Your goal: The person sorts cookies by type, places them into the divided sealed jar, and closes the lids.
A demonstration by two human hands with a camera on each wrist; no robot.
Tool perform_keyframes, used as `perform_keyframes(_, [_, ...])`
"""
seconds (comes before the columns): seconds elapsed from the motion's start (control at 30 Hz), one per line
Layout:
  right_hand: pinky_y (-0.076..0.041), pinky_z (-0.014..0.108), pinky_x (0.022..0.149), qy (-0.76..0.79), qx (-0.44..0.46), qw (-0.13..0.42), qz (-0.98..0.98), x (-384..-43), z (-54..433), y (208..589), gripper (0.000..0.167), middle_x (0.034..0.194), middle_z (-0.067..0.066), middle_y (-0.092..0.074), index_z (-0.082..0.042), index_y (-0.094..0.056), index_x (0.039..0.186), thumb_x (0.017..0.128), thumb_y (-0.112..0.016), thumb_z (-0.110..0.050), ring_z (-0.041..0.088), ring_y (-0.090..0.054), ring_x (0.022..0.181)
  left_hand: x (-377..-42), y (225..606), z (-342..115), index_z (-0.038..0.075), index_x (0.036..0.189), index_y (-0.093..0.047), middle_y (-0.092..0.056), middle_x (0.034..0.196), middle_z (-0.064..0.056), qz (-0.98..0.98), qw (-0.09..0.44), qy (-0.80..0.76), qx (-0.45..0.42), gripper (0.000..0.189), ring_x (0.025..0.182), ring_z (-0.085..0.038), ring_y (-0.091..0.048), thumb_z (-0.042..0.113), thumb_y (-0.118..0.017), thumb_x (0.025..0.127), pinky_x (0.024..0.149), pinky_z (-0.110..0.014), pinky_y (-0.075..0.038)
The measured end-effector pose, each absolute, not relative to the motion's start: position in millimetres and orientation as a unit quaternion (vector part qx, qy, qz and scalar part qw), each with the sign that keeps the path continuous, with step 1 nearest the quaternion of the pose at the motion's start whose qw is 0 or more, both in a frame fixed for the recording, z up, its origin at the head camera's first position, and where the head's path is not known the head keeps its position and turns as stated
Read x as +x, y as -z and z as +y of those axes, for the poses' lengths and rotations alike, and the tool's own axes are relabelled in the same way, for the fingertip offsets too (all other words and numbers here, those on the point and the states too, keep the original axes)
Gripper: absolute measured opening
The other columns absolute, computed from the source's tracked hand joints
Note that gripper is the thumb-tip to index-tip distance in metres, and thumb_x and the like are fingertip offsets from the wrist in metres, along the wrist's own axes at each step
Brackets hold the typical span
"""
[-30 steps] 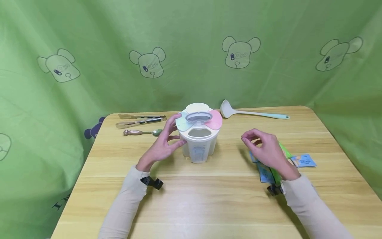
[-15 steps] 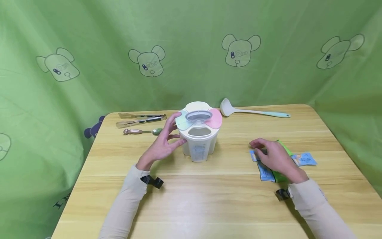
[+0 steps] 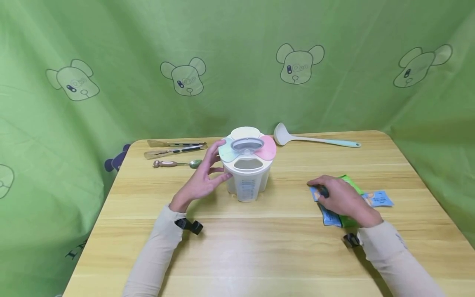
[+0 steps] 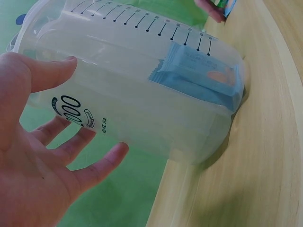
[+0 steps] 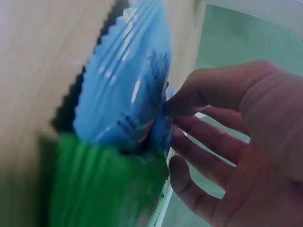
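Note:
A clear storage container point(image 3: 248, 187) with measuring marks and a pastel petal-shaped lid point(image 3: 265, 149) stands upright on the table. Its front flap point(image 3: 247, 144) is raised over an opening. Through the wall, the left wrist view shows a blue snack packet point(image 4: 199, 75) at the bottom. My left hand point(image 3: 202, 177) holds the container's left side, thumb in front and fingers spread behind. At the right, my right hand point(image 3: 343, 198) is low over a pile of blue and green packets, with thumb and fingertips at the edge of a blue packet point(image 3: 314, 193), partly hidden by the hand.
Behind the left hand lie metal tongs point(image 3: 174, 150) and a spoon point(image 3: 167, 164). A ladle point(image 3: 315, 139) with a mint handle lies along the back edge. Another blue packet point(image 3: 378, 199) and a green packet point(image 3: 350, 183) show around the right hand. Green curtain point(image 3: 237, 95) hangs behind the table.
My right hand has moved down and back onto the packets, its fingers now closing at a blue one. The left hand and container have stayed in place.

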State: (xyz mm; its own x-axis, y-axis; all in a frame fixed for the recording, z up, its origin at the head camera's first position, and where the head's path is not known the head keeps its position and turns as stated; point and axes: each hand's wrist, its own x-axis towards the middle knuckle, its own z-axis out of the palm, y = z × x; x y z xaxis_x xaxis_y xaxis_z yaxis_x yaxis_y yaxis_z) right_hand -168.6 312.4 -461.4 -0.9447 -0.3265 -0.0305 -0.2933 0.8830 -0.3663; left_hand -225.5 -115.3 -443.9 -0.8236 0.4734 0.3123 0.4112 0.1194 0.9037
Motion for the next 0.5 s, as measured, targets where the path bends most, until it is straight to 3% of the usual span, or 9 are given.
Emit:
perform_keyframes(0.13, [-0.056,0.068,0.106,0.177,-0.163,0.033,0.97,-170,309,462,0.046,0.136,0.025,-0.074,-0.003,-0.072,0.139,0.093,-0.075,-0.002,0.051,-0.065,0.129,-225,443,-115,0.027,0.171,-0.024,-0.037,0.175,-0.014,0.748,0.027,-0.593,0.296,0.096,0.153,-0.043,-0.049,-0.001,-0.077,0.096,0.117,-0.06,-0.054])
perform_keyframes(0.37, [-0.058,0.057,0.091,0.183,-0.171,-0.014,0.968,-177,300,461,0.035,0.121,0.016,-0.08,-0.007,-0.079,0.127,0.094,-0.073,0.003,0.039,-0.068,0.11,-225,443,-115,0.027,0.171,-0.024,-0.037,0.176,-0.014,0.747,0.029,-0.594,0.297,0.095,0.153,-0.046,-0.048,0.0,-0.077,0.096,0.117,-0.061,-0.054])
perform_keyframes(0.5, [-0.06,0.056,0.089,0.207,-0.181,-0.033,0.961,-181,293,456,0.026,0.111,0.013,-0.081,-0.007,-0.08,0.117,0.094,-0.075,0.004,0.036,-0.07,0.104,-226,443,-115,0.027,0.171,-0.024,-0.037,0.176,-0.015,0.746,0.027,-0.594,0.3,0.096,0.153,-0.047,-0.048,-0.001,-0.077,0.096,0.117,-0.062,-0.054])
